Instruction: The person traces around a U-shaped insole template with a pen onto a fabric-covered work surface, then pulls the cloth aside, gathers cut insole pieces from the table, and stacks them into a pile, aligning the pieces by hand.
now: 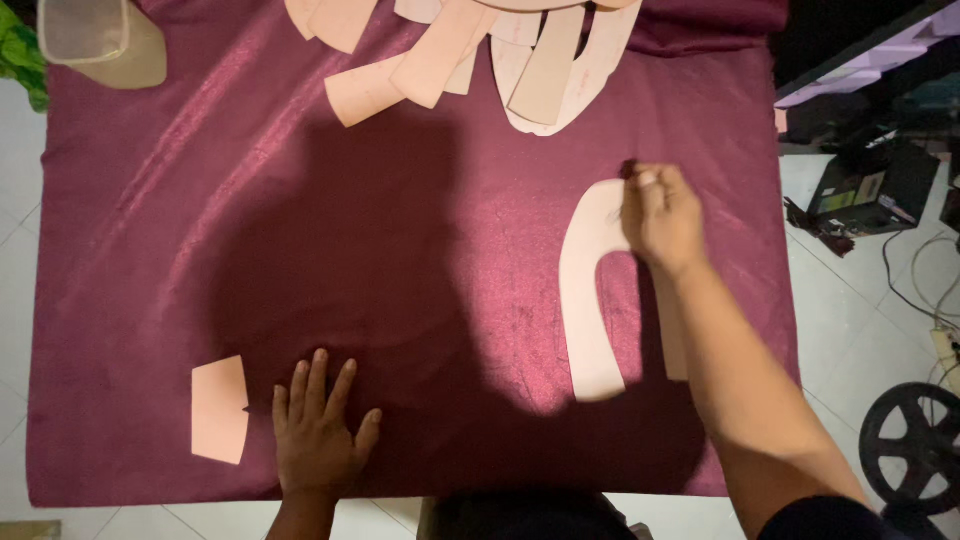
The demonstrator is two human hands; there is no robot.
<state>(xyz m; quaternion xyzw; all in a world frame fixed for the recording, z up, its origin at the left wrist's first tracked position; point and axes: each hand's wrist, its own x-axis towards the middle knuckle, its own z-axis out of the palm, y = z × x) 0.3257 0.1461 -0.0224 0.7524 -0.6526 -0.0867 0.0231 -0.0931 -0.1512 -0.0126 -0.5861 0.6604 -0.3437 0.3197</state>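
Head view: a maroon satin cloth [400, 250] is spread flat over a table. A U-shaped paper pattern piece [588, 300] lies on its right half, arch toward the top, open legs toward the person; the right leg is mostly hidden under the forearm. The right hand [662, 215] is set on the top of the arch, fingers curled together and pinching something small and dark at the pattern's upper edge; whether it is chalk or a pin cannot be told. The left hand [318, 425] is laid flat on the cloth near the front edge, fingers spread, holding nothing. A small five-sided pattern piece [220, 410] lies just beside it to the left, not touched. A heap of loose pattern pieces [480, 55] is piled at the far edge.

For a clean result, the pattern is best kept pressed flat so it does not slide on the slippery cloth. The cloth is better held taut closer to the pattern, since the left hand is well apart from it. Wrinkles under the arch are best smoothed out.
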